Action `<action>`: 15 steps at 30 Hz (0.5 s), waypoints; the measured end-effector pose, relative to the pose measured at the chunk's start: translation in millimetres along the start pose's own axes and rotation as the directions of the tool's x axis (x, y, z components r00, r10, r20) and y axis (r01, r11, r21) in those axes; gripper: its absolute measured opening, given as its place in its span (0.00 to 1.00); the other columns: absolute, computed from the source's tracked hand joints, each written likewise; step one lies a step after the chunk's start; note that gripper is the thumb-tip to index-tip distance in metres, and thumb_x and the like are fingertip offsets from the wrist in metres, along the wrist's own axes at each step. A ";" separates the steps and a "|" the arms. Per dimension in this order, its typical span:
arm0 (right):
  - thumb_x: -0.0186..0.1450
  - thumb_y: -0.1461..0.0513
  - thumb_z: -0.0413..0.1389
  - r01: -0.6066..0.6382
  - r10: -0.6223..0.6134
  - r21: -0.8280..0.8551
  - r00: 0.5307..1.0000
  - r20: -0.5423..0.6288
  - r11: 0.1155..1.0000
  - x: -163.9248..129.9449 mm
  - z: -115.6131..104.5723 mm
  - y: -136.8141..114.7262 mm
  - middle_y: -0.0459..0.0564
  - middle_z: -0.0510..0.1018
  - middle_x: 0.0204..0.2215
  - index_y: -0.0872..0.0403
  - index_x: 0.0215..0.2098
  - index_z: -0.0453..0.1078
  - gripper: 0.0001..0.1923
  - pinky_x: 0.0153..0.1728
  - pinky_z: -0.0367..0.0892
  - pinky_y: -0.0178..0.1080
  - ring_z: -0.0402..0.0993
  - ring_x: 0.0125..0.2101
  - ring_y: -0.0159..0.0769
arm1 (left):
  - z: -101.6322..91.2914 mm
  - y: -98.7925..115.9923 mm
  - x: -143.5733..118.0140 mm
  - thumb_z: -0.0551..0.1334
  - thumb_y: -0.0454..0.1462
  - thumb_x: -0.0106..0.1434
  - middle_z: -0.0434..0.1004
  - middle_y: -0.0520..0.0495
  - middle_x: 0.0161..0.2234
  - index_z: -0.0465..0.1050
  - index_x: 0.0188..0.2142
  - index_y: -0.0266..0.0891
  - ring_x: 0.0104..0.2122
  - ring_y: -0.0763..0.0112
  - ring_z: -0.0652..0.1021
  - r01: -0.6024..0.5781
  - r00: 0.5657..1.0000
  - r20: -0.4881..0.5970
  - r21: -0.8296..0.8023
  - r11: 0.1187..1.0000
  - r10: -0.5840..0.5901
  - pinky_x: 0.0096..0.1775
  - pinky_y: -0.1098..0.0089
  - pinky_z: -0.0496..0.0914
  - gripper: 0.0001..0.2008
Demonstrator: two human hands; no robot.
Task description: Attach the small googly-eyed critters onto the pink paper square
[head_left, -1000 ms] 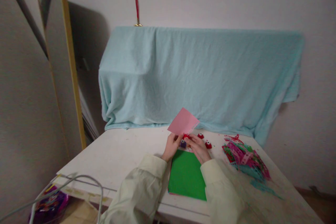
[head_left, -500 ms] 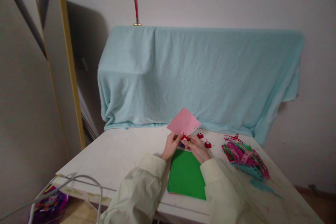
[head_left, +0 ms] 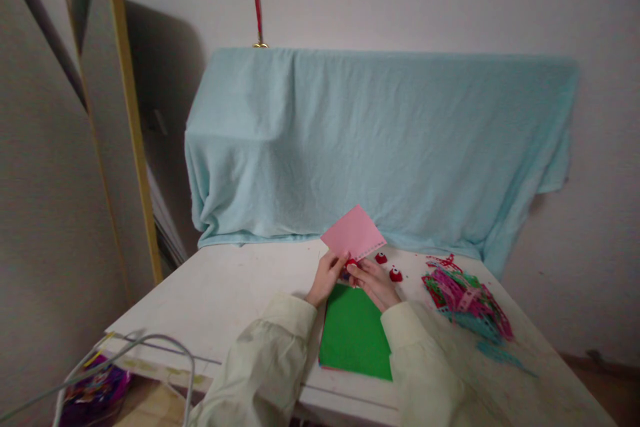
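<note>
L hand point(head_left: 327, 275) pinches pink card point(head_left: 353, 233) edge; R hand point(head_left: 374, 280) grips red punch point(head_left: 352, 262) on it. Mid-punch step. Next likely needs card shifted along w/ edge kept aligned.

You hold a matt pink paper sheet point(head_left: 353, 234) above smooth green paper point(head_left: 355, 332); soft, wrinkled pale-blue cloth point(head_left: 380, 147) drapes behind.

Paper stack point(head_left: 355, 337) lies left of what seem paper scraps point(head_left: 467, 297).
</note>
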State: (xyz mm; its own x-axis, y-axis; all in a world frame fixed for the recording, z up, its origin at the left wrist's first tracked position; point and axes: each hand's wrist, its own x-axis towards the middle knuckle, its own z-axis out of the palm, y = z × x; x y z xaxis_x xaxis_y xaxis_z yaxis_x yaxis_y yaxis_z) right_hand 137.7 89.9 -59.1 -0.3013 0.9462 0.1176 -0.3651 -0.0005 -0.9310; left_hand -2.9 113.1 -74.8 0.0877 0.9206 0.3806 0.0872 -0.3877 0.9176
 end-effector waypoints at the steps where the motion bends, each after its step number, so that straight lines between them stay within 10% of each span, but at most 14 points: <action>1: 0.52 0.57 0.65 0.002 -0.002 0.003 1.000 -0.002 1.000 0.2 -0.8 0.8 0.47 0.74 0.28 0.56 0.38 0.71 0.18 0.26 0.60 0.35 0.66 0.23 0.29 | -0.1 -1.0 0.3 0.54 0.53 0.61 0.67 0.52 0.19 0.71 0.26 0.34 0.22 0.74 0.68 0.003 1.000 0.004 0.004 1.000 -0.003 0.26 0.74 0.61 0.24; 15: 0.47 0.57 0.68 0.020 -0.026 -0.113 0.999 -0.045 0.993 6.6 -9.6 15.0 0.48 0.76 0.28 0.56 0.39 0.70 0.24 0.23 0.62 0.35 0.68 0.22 0.31 | -0.2 8.3 -0.7 0.56 0.54 0.58 0.70 0.49 0.20 0.72 0.24 0.35 0.24 0.69 0.70 0.016 0.999 -0.029 0.011 1.000 -0.015 0.25 0.71 0.63 0.24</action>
State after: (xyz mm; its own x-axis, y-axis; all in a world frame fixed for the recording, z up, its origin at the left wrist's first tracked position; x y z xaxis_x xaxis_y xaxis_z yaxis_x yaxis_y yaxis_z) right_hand 138.7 99.3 -75.6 -0.2523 0.9594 0.1259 -0.2690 0.0554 -0.9615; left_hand -2.4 109.3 -67.4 0.0576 0.9274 0.3697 0.0997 -0.3738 0.9222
